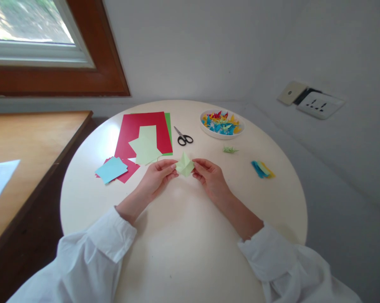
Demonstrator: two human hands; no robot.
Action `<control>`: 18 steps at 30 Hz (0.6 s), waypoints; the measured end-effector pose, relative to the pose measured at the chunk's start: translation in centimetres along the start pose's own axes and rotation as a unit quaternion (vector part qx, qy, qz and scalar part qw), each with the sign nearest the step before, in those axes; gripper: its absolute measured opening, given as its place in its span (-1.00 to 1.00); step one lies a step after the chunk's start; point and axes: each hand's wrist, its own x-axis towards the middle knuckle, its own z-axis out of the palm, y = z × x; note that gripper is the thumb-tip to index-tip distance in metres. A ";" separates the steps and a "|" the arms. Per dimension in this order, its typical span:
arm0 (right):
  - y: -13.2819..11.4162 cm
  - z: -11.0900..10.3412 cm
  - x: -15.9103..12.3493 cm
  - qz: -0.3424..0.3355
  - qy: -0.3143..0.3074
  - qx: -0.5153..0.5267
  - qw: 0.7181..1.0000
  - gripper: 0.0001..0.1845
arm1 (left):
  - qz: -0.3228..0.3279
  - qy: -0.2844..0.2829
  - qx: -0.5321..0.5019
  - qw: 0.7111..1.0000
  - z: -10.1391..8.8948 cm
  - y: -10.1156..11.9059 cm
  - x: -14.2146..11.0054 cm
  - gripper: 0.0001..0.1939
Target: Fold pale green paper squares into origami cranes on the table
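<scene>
Round white table (190, 248): your left hand (156, 179) and right hand (212, 176) pinch pointed pale-green paper (185, 165). Black-handled scissors (182, 136) occupy twelve o'clock.

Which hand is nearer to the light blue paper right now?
Left. The left hand is to the right of the light blue paper, apart from it; the right hand is farther right, beyond the pale green folded paper.

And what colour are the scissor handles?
The scissor handles are black; the head view shows them best.
</scene>
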 end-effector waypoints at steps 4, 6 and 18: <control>-0.1 0.0 -0.1 0.003 -0.006 -0.001 1.000 -0.72 | -0.001 0.002 0.001 1.000 0.0 0.0 -0.1 -0.79; -0.1 0.0 -0.1 0.007 -0.006 0.000 1.000 -0.71 | 0.006 0.008 0.006 1.000 0.0 0.0 -0.1 -0.78; 0.0 0.3 -0.1 0.016 -0.003 -0.007 1.000 -0.73 | 0.040 0.035 0.064 0.997 0.1 0.0 -0.1 -0.76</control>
